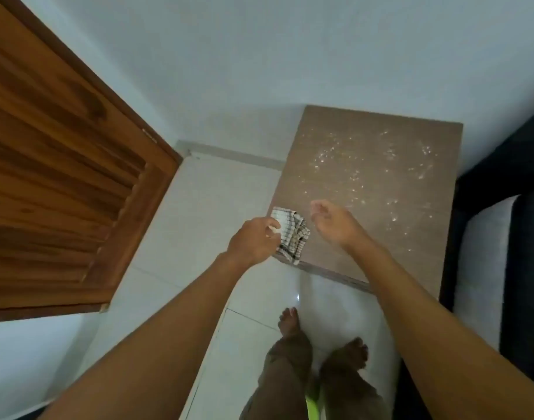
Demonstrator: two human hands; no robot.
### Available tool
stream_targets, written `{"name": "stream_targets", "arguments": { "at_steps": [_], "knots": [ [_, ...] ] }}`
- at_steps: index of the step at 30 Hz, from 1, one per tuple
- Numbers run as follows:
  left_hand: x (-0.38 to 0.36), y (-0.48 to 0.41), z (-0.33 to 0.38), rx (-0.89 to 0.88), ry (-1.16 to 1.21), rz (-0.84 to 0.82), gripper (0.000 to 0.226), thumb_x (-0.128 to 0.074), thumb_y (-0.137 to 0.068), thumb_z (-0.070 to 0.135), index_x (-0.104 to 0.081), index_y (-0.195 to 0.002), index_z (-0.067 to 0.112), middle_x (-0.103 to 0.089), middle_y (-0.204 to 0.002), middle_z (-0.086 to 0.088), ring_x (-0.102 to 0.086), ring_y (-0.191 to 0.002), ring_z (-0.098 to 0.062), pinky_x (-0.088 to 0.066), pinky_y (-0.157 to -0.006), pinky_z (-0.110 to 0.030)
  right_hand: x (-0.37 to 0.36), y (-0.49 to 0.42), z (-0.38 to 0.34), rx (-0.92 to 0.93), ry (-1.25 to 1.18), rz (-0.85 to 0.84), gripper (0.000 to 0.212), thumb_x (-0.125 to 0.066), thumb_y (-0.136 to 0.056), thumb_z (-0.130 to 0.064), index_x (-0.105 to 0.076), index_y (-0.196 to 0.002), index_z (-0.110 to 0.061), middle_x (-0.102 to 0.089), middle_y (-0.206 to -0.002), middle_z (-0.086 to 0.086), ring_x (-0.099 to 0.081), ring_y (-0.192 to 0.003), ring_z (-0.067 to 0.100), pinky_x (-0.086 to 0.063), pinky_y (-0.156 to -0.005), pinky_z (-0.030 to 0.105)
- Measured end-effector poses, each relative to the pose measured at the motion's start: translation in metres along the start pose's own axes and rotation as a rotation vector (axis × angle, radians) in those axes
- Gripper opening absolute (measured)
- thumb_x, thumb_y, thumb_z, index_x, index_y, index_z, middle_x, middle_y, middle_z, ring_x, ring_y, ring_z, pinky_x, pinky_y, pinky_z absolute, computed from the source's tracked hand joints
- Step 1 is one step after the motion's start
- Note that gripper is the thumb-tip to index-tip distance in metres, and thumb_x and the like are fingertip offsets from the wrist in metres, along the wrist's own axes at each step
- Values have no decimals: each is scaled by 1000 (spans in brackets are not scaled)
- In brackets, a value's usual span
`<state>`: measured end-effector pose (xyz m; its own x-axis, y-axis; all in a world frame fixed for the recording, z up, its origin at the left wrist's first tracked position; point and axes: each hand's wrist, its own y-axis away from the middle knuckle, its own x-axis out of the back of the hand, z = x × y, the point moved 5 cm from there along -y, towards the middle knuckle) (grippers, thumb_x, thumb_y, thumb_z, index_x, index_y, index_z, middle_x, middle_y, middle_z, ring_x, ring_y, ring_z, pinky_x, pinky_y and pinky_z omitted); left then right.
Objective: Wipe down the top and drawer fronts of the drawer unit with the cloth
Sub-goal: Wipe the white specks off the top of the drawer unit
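Observation:
The drawer unit stands against the white wall, seen from above; its brown top is scattered with white specks and crumbs. Its drawer fronts are hidden from this angle. A white cloth with a dark check pattern lies bunched on the top's near left corner. My left hand grips the cloth's left edge. My right hand hovers just right of the cloth, above the top, fingers loosely curled and holding nothing.
A wooden louvred door fills the left side. A dark bed frame with a white mattress presses against the unit's right side. White tiled floor lies between door and unit, with my bare feet in front of the unit.

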<state>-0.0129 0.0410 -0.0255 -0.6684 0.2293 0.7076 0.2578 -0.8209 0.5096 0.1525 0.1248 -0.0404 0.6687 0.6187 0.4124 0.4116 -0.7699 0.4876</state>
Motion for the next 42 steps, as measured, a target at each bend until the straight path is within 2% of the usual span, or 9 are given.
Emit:
{"name": "stream_targets", "arguments": {
  "at_steps": [3, 9, 21, 26, 30, 33, 37, 39, 42],
  "knots": [
    [-29, -30, -28, 89, 34, -31, 42, -59, -90, 29, -56, -132, 22, -61, -121, 4, -59, -113, -18, -49, -98, -36, -31, -35, 28, -47, 50, -18, 42, -51, -98, -30, -49, -138, -19, -52, -141, 6, -49, -127, 24, -39, -105, 39],
    [-73, -92, -80, 94, 6, 62, 36, -53, -84, 43, -58, -118, 31, -65, -102, 3, -65, -88, -15, -59, -77, -39, -75, -92, 64, -79, 157, 125, 47, -54, -94, -39, -48, -137, -20, -49, -139, 5, -46, -127, 24, -40, -100, 41],
    [-87, -113, -107, 108, 169, 150, 37, -68, -87, 30, -62, -122, 20, -68, -103, 0, -66, -90, -18, -59, -78, -40, -115, -107, 81, -83, 365, 291, 40, -61, -90, -38, -64, -123, -17, -63, -117, 5, -55, -109, 24, -47, -92, 39],
    [-80, -122, -103, 216, 399, 4, 25, -73, -85, 18, -71, -109, 11, -75, -95, -2, -70, -79, -14, -60, -74, -31, -113, -98, 71, -49, 69, 272, 37, -66, -86, -36, -64, -119, -20, -60, -116, -3, -56, -105, 16, -47, -91, 34],
    [-60, -123, -89, 223, 591, -129, 18, -69, -89, 26, -74, -99, 14, -76, -90, -3, -72, -79, -18, -59, -75, -34, -99, -88, 51, -32, -379, 245, 14, -66, -87, -26, -66, -101, -25, -68, -84, -9, -61, -70, 6, -51, -64, 26],
    [-43, -125, -77, 166, 731, -248, 23, -65, -91, 26, -71, -108, 12, -76, -102, -4, -72, -96, -19, -58, -80, -26, -82, -82, 39, -46, -694, 287, 20, -68, -88, -23, -65, -107, -28, -73, -95, -2, -71, -82, 17, -58, -73, 38],
    [-25, -128, -52, 47, 871, -426, 33, -65, -91, 24, -66, -118, 5, -72, -114, -12, -67, -110, -27, -51, -98, -35, -78, -83, 30, -147, -1201, 166, 48, -68, -89, -22, -50, -133, -20, -67, -118, 14, -69, -101, 31, -57, -80, 47],
    [-20, -128, -37, -2, 886, -471, 33, -64, -91, 22, -65, -120, 6, -72, -115, -12, -67, -110, -26, -52, -95, -33, -78, -81, 21, -153, -1186, 20, 41, -61, -93, -30, -55, -129, -10, -66, -119, 20, -67, -105, 36, -53, -89, 51],
    [-12, -133, -18, -43, 856, -470, 32, -65, -90, 21, -67, -118, 8, -73, -112, -8, -69, -105, -22, -53, -92, -31, -64, -80, 16, -163, -1082, 76, 37, -56, -95, -34, -63, -121, -9, -71, -111, 17, -68, -103, 32, -51, -94, 51]
  ]
}}
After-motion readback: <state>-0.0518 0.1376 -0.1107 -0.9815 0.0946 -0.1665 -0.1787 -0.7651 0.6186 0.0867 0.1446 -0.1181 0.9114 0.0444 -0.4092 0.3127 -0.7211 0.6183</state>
